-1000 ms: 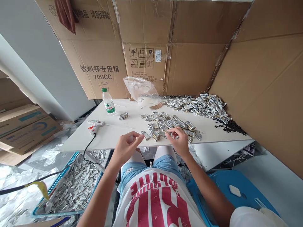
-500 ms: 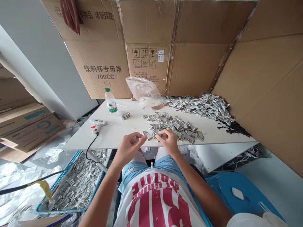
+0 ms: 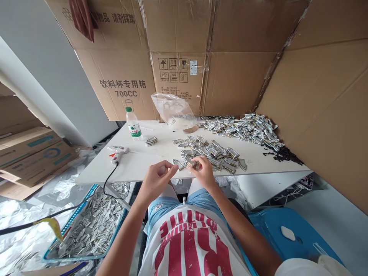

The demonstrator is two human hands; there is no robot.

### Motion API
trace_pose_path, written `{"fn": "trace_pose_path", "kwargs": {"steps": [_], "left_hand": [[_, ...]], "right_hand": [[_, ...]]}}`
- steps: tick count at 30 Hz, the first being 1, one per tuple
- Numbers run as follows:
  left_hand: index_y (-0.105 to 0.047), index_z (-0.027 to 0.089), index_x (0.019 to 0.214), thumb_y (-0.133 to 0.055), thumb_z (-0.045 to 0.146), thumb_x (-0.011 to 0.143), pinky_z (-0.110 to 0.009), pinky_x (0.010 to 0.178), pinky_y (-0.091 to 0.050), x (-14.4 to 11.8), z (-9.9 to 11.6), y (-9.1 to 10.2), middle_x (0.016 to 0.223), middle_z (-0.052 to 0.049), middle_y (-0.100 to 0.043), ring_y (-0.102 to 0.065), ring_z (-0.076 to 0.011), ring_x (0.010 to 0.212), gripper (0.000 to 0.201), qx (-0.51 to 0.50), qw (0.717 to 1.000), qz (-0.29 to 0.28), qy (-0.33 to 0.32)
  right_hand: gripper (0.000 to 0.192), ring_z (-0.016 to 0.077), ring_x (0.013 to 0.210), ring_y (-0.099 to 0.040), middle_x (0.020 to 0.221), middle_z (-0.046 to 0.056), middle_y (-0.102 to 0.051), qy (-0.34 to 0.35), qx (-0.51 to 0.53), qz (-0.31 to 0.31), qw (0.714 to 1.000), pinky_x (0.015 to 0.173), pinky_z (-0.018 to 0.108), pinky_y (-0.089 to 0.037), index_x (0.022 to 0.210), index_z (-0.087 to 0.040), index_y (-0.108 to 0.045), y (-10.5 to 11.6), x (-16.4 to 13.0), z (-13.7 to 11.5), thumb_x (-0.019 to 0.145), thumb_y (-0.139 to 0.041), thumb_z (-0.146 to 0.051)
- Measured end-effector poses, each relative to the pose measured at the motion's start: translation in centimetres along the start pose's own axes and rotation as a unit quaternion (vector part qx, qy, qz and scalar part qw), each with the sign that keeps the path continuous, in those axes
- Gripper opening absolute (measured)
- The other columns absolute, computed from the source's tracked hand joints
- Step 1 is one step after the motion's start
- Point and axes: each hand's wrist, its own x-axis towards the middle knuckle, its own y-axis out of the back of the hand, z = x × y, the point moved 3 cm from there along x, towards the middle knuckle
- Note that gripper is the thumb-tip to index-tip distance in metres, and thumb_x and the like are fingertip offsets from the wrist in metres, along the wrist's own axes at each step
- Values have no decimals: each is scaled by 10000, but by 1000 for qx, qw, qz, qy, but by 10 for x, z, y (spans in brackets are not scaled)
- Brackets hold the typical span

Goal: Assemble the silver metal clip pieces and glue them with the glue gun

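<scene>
Two hands at one pile of metal clips (image 3: 220, 153), too many to count.
The right hand (image 3: 203, 173) is clamped on clips at the pile's 8 o'clock edge; whether the left hand (image 3: 157, 177), fingers curled nearby, grips anything, one cannot tell. From the pile: one larger heap (image 3: 247, 128) at 2, one bottle (image 3: 133, 125) at 10, one glue gun (image 3: 117, 155) at 9, one blue basket (image 3: 75, 214) holding many clips at 8.
</scene>
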Motion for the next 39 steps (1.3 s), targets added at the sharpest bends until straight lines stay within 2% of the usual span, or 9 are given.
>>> {"fn": "trace_pose_path", "kwargs": {"steps": [5,9,14,17,21,25,28,35,39], "left_hand": [[-676,184,881,-667,619,1005,-269,552,-186,1,0,1,601,78,-294,-249,-113,565,452,-16,1000,11,-17],[-666,194,994,-537,646,1075,-270,562,-209,2,-4,3,660,69,-283,-246,-133,604,477,-59,998,20,-26],[-639,196,969,-413,517,1129,-289,597,-255,5,-7,2,679,54,-288,-246,-154,642,425,-133,991,15,-20],[-635,196,978,-416,429,1107,-293,603,-239,7,-9,2,674,56,-289,-229,-157,644,345,-147,989,7,-10],[-629,198,988,-400,351,1066,-293,608,-229,7,-12,1,675,56,-297,-222,-162,648,286,-149,989,-10,9],[-627,200,1008,-423,325,1025,-298,618,-248,7,-15,-3,679,58,-313,-237,-167,646,239,-151,987,-40,27],[-628,194,1012,-425,337,1027,-305,635,-270,8,-13,-7,683,56,-344,-264,-170,649,248,-148,986,-67,25],[-627,197,975,-433,348,1017,-299,635,-272,9,-11,-11,675,53,-377,-302,-170,646,249,-129,988,-85,30],[-631,200,979,-434,355,1032,-295,642,-281,9,-12,-9,690,50,-387,-309,-170,657,256,-123,988,-82,32]], "right_hand": [[237,155,675,-547,1114,67,-692,12,-2,40,999,709,350,-532,1091,-232,-725,14,5,-3,985,-741,-444],[275,160,665,-513,1067,65,-688,1,-38,113,993,690,349,-495,1077,-222,-722,51,28,16,1022,-672,-487],[217,186,732,-540,1101,89,-729,-55,-101,199,973,776,371,-502,1029,-205,-723,123,69,71,953,-657,-397],[199,241,912,-627,1111,106,-739,-109,-137,224,959,842,389,-517,1008,-196,-728,168,89,111,928,-608,-334],[168,284,1025,-647,1136,134,-707,-207,-195,237,929,958,457,-526,928,-172,-730,220,107,165,906,-691,-335],[303,278,1167,-687,1346,119,-691,-296,-248,224,895,1023,498,-585,1230,-167,-727,256,119,202,1024,-757,-387],[377,285,1232,-692,1434,117,-673,-321,-274,201,884,1042,510,-606,1379,-200,-686,269,128,215,1064,-732,-401],[401,323,1211,-637,1369,156,-649,-305,-298,174,888,1025,513,-535,1272,-206,-708,270,140,221,1003,-742,-502],[397,295,1222,-666,1403,120,-664,-283,-307,177,891,1050,518,-567,1344,-200,-687,267,141,215,1050,-720,-464]]}}
